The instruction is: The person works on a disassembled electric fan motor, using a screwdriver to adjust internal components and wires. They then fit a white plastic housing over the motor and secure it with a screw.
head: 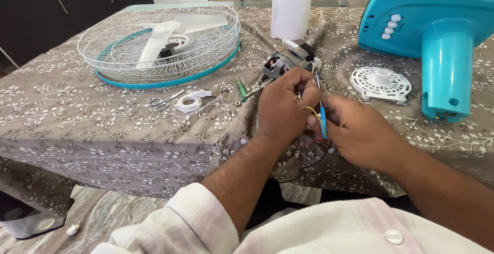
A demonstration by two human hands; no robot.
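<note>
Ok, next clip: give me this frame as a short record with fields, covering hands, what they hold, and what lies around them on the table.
setting: table under a floral cloth, seen from the head camera
left hand: left hand pinching thin wires at the fan motor
right hand: right hand gripping a blue-sleeved wire
behind the hands: white motor cover, upright
left side: fan guard with blades inside; scissors; tape roll; green screwdriver
right side: teal fan base; white round grille piece
</note>
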